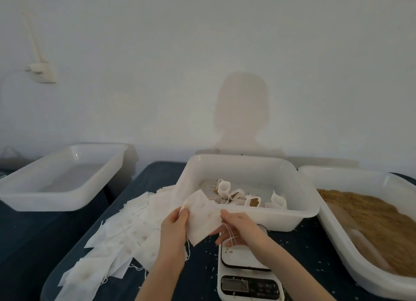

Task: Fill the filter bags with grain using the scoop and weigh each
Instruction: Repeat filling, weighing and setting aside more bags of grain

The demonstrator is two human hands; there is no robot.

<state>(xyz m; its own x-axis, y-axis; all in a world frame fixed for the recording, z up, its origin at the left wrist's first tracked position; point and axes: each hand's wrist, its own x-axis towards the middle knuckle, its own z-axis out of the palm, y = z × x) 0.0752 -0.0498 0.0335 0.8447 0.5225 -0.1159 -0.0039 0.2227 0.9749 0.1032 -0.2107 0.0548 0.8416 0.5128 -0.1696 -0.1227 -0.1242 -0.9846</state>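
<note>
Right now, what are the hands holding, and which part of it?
One empty filter bag. The left hand pinches its left edge, and the right hand holds its right edge, where the strings hang down.

Both hands raised close together — left hand (174, 222) and right hand (238, 227) pinching, fingers curled.

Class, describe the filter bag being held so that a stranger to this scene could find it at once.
Start at the white tub in the middle of the dark table. Just in front of it, above the kitchen scale, the left hand and right hand pinch one flat white filter bag. Unlike the spread of empty bags on the left, it is lifted off the table.
</note>
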